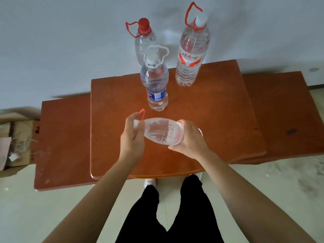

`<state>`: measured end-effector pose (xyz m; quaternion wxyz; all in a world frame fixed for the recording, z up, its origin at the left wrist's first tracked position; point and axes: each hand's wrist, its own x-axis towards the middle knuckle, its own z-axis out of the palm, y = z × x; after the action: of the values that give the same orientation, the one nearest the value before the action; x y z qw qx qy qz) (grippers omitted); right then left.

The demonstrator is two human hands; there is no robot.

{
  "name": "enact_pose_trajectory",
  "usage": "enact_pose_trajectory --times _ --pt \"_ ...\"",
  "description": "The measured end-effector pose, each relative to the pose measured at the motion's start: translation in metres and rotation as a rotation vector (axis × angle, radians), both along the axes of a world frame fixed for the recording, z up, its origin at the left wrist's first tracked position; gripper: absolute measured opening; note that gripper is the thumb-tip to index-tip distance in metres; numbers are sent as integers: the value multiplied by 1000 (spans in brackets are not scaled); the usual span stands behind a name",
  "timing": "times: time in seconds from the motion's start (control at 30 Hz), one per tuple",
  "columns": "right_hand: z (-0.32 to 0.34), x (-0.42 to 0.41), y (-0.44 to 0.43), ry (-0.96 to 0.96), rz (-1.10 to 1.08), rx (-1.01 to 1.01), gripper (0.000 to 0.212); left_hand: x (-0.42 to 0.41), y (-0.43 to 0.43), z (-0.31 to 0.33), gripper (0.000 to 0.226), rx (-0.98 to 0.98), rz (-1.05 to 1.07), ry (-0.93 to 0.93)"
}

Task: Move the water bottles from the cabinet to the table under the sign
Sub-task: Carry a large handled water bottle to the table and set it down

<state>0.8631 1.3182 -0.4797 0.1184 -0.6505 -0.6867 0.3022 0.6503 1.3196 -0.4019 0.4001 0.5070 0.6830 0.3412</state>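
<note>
I hold a clear water bottle [162, 131] lying sideways above the brown table [219, 123]. My left hand [132, 137] grips its neck by the white cap and red loop handle. My right hand [190, 139] wraps the bottle's lower body. Three more bottles stand upright on the table further back: one with a blue label and white handle [156, 85], one with a red cap [144, 41] behind it, and a tall one with a red label and red handle [191, 53] at the right.
A lower brown tabletop [61, 146] sticks out to the left and another [289, 120] to the right. A cardboard box [15, 137] with scraps sits on the floor at far left. A white wall rises behind the table. My legs and shoes show below.
</note>
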Motion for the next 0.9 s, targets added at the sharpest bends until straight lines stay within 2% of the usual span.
enact_pose_trajectory --times 0.17,0.23,0.27,0.37,0.43,0.5,0.57,0.67,0.77,0.9 --pt "-21 -30 7 -258 213 4 96 -56 -24 -44 38 -388 220 -191" --pt "-25 -40 13 -383 322 -38 95 -65 -33 -59 51 -532 226 -140" --pt "-26 -42 16 -423 363 -72 97 -66 -35 -64 58 -565 179 -35" --pt "-32 -46 22 -509 444 -191 105 -62 -46 -85 75 -502 -69 392" --pt "-34 -44 23 -532 463 -193 112 -55 -50 -100 87 -385 -311 582" --pt "-37 -43 18 -540 463 -156 120 -46 -51 -114 108 -331 -539 711" --pt "-38 -44 13 -575 459 -159 131 -40 -45 -125 124 -351 -606 790" --pt "-39 -49 10 -643 434 -190 141 -32 -29 -128 132 -383 -626 863" --pt "-38 -54 14 -660 391 -209 139 -28 -19 -127 127 -403 -595 862" --pt "-34 -54 14 -656 403 -200 128 -27 -22 -132 106 -332 -558 857"
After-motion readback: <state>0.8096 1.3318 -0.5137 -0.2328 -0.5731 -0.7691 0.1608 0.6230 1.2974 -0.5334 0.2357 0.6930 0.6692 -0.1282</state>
